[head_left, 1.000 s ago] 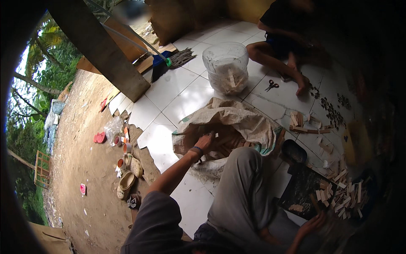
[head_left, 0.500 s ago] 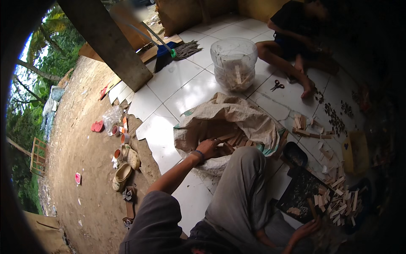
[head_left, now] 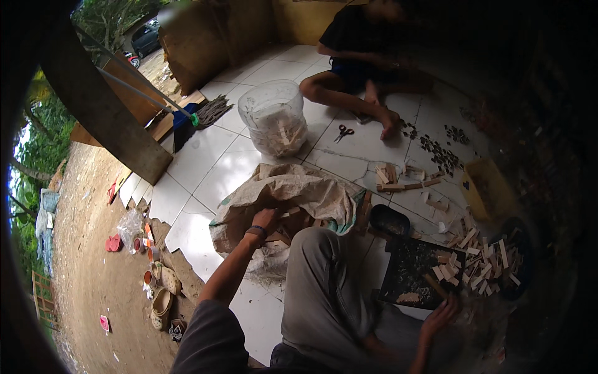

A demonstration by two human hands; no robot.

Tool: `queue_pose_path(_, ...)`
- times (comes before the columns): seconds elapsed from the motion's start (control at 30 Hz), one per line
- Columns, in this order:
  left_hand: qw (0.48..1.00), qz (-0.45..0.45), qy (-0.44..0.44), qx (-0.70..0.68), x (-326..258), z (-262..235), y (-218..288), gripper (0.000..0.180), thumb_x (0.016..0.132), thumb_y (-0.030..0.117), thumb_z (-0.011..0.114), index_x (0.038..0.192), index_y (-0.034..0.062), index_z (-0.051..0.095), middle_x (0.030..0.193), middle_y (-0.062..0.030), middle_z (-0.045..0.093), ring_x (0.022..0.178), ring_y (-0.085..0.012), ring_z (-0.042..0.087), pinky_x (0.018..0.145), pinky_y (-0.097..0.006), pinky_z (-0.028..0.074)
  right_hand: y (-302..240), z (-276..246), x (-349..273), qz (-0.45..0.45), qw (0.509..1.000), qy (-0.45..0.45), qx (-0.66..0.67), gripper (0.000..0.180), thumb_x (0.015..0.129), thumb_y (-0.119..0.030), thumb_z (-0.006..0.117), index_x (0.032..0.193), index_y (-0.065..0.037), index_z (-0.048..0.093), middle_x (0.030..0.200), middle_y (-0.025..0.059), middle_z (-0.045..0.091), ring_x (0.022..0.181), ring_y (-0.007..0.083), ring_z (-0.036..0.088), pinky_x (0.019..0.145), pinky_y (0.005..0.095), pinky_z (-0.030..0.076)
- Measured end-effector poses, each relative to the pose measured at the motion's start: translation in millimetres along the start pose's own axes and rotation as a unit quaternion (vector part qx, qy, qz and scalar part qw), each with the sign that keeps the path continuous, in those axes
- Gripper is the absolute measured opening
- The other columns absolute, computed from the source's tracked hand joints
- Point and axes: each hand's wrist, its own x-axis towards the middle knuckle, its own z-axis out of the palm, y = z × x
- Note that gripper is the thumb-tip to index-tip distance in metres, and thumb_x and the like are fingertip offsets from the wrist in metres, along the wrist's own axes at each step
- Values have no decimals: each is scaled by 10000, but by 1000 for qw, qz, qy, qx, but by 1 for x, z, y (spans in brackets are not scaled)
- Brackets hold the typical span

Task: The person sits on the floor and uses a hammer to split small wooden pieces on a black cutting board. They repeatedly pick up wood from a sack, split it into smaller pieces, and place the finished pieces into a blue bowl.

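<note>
My left hand (head_left: 266, 219), with a dark band at its wrist, reaches into the mouth of a white woven sack (head_left: 293, 181). Its fingers are closed on a small pale wood piece (head_left: 285, 215). More flat wood pieces lie inside the sack, partly hidden by its rim and my knee. At lower right, my right hand (head_left: 443, 311) is closed around the near end of a brown wooden stick (head_left: 435, 285). That stick reaches over a black tray (head_left: 393, 274) holding shavings and chips. A heap of short wood strips (head_left: 492, 262) lies beside the tray.
Beyond the sack stands a clear plastic tub (head_left: 271, 112) with wood scraps. Scissors (head_left: 342, 133), small dark pieces (head_left: 439, 153) and a yellow container (head_left: 489, 190) are on the tiles. Another person (head_left: 355, 68) sits at the back. Clogs (head_left: 163, 305) lie on the dirt at left.
The view has swung right, so everything sits further left. Within the sack my left hand has moved a little toward its far side with the wood piece. My right hand still holds the stick.
</note>
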Motion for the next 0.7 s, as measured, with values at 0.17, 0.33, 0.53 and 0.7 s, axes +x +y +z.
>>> queue_pose_path(0.17,965,177,68,-181,3,-110,77,358,956,129,631,1302,67,698,1045,-179,758,881,-391,716,778,-452,559,-12,-3,-2,29,999,-4,-13,380,1137,-274,409,1449,-103,544,1438,123,545,1353,330,520,1115,535,333)
queue_pose_path(0.33,944,258,99,-182,5,-146,194,307,894,-10,658,1187,41,734,1173,-142,745,937,-375,708,835,-419,559,-24,-17,5,40,999,-35,-11,397,1090,-342,546,1437,-150,558,1452,79,527,1367,294,506,1126,544,301)
queue_pose_path(0.53,903,408,-64,-116,-15,-80,326,434,868,141,721,1302,130,692,1252,-125,623,1107,-341,650,922,-442,558,-35,-53,28,3,995,-98,5,397,938,-394,744,1245,-144,721,1129,47,660,1056,233,629,1039,480,332)
queue_pose_path(0.7,900,421,-45,-106,-41,-25,387,545,798,184,775,1330,128,668,1226,-131,622,1106,-359,631,929,-455,550,-25,-47,42,-108,987,-104,57,317,909,-215,778,1204,-129,700,1027,68,573,973,270,574,904,428,439)
